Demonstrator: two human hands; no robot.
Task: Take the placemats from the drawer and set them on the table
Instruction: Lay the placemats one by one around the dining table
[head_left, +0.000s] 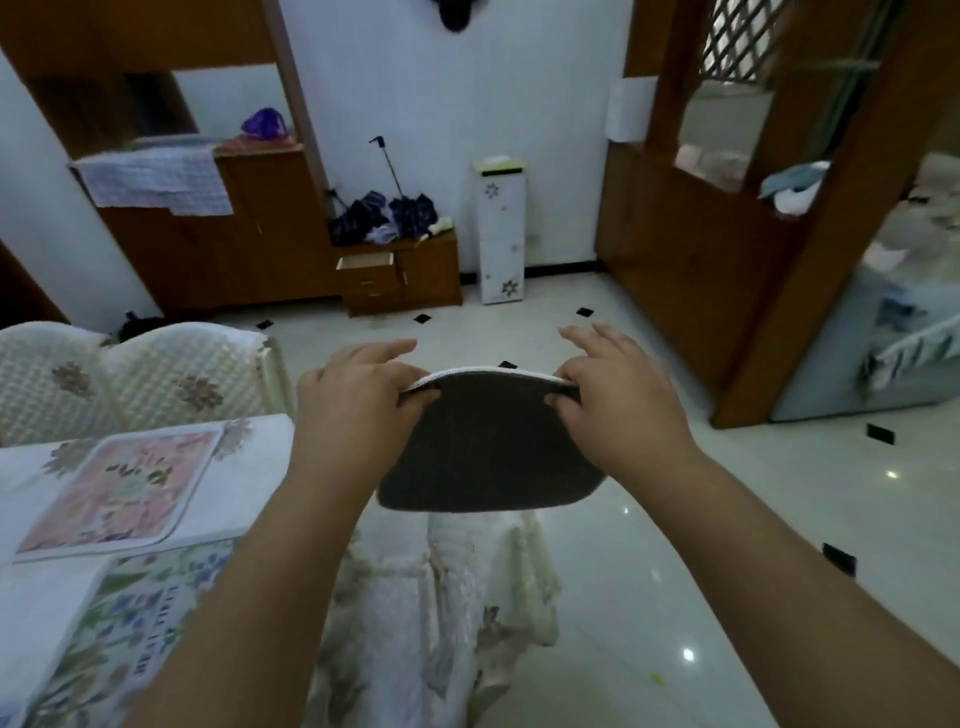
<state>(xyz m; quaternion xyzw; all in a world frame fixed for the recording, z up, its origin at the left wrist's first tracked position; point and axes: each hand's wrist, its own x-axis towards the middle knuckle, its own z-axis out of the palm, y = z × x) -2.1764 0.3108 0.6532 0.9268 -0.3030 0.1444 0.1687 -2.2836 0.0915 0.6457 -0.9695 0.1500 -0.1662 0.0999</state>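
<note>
I hold a placemat (488, 447) in the air in front of me, its dark grey underside facing me and a white edge along the top. My left hand (358, 395) pinches its upper left corner and my right hand (613, 384) pinches its upper right corner. On the table (270, 441) at the lower left lie two placemats: a pink floral one (119, 493) and a blue-and-green floral one (124, 639) nearer to me. Across the room a small wooden cabinet has its top drawer (366, 262) pulled open.
A chair with a quilted floral cover (156, 374) stands at the table's far side. A lace tablecloth (457, 597) hangs over the table's right edge. Shiny tiled floor (675, 519) spreads to the right. A white narrow cabinet (501, 234) and wooden partitions (727, 260) line the back.
</note>
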